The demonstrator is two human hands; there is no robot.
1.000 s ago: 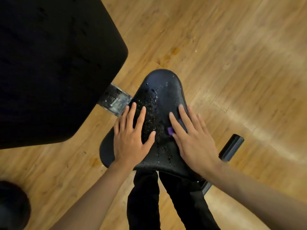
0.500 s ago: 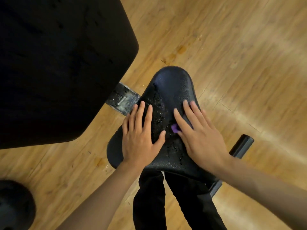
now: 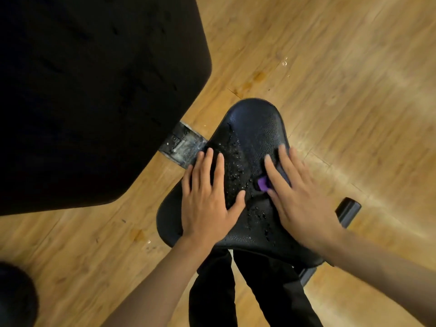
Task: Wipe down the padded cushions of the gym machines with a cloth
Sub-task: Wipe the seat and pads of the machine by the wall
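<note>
The left hand [image 3: 207, 206] is laid flat on the wet seat [image 3: 256, 128], fingers straight and slightly spread. The purple cloth [image 3: 262, 184] is pressed onto the seat's right side under the right hand [image 3: 302, 201], whose fingers are also straight and spread.

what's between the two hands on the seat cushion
Head view: only seat cushion beaded with droplets; a purple cloth peeks from under the right hand.

Wood floor [image 3: 330, 79] lies under the black seat [image 3: 254, 128]; on the seat, droplets [image 3: 236, 166], left hand [image 3: 207, 204], right hand [image 3: 299, 199] over purple cloth [image 3: 263, 184]
</note>
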